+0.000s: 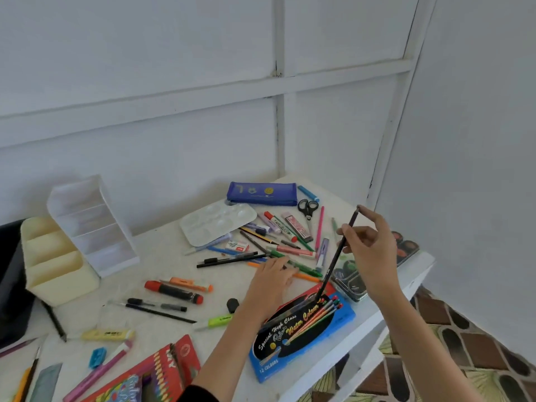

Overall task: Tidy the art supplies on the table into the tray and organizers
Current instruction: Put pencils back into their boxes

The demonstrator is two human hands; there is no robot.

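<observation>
My right hand (369, 250) pinches a dark pencil (336, 256) near its top, holding it steeply with its tip down in the open blue box of colour pencils (301, 332) at the table's near right. My left hand (271, 278) lies with straight fingers on the heap of pens and pencils (278, 250) in the middle of the white table (162, 256). A cream organizer (58, 262) and a clear tiered organizer (92, 224) stand at the left. A white paint palette tray (217, 221) lies behind the heap.
A blue pencil case (262, 193) and scissors (308, 208) lie at the back. Markers (174, 291), a highlighter (216, 321), an eraser (108, 334) and a red pencil box (156, 372) are scattered near the front. A paint set (351, 282) sits by the right edge.
</observation>
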